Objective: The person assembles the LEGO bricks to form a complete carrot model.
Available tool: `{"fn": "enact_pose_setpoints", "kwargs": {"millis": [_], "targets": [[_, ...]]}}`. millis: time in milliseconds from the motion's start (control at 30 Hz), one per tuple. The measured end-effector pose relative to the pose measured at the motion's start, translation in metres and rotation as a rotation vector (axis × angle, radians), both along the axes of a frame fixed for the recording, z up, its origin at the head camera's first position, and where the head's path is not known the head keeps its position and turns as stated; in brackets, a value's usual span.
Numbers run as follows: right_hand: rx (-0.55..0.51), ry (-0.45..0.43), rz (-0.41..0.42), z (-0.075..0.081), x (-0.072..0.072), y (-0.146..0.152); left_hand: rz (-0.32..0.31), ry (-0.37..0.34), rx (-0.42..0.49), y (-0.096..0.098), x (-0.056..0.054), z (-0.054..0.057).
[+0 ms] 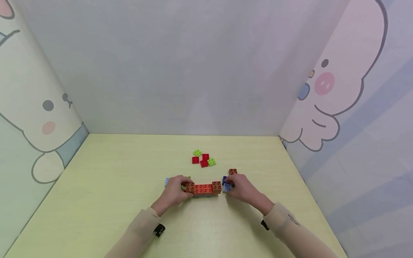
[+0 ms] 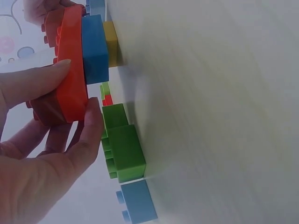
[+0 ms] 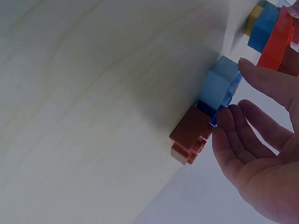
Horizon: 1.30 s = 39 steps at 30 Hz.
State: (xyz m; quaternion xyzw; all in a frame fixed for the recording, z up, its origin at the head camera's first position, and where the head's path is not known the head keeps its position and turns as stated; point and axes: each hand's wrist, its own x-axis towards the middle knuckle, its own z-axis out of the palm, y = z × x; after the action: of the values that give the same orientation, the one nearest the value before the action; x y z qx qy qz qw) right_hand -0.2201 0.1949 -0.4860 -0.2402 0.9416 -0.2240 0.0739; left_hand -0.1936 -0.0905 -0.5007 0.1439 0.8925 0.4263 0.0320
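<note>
My left hand pinches the left end of a block structure, thumb on its long red brick and fingers beneath. A brown brick stands on its right end and another brown brick on its left. Under the red layer sit a blue brick and a yellow brick. My right hand is at a light blue brick, thumb and fingers apart on either side of its studded top. Beside that brick are a dark blue brick and a loose brown brick.
Farther back on the table lie flat red bricks and lime green bricks. Green bricks and another light blue brick stand near my left hand. Printed walls enclose the back and sides.
</note>
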Motion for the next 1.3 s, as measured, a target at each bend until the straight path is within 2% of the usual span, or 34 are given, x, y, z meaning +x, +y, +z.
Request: {"fn": "enact_pose_setpoints", "kwargs": {"millis": [267,667,1033,1300], "targets": [[0.048,0.043,-0.001,-0.012,0.001,-0.001,-0.005,-0.001,0.006,0.000,0.000,0.000],[0.111,0.118,-0.002,-0.014,0.009,-0.005,-0.014,-0.005,-0.006,0.000,0.001,0.001],[0.058,0.090,0.004,-0.011,0.009,-0.004,-0.005,-0.023,-0.002,0.001,0.002,0.002],[-0.033,0.112,-0.012,0.002,0.004,0.001,-0.004,-0.030,0.003,0.000,0.001,0.004]]}}
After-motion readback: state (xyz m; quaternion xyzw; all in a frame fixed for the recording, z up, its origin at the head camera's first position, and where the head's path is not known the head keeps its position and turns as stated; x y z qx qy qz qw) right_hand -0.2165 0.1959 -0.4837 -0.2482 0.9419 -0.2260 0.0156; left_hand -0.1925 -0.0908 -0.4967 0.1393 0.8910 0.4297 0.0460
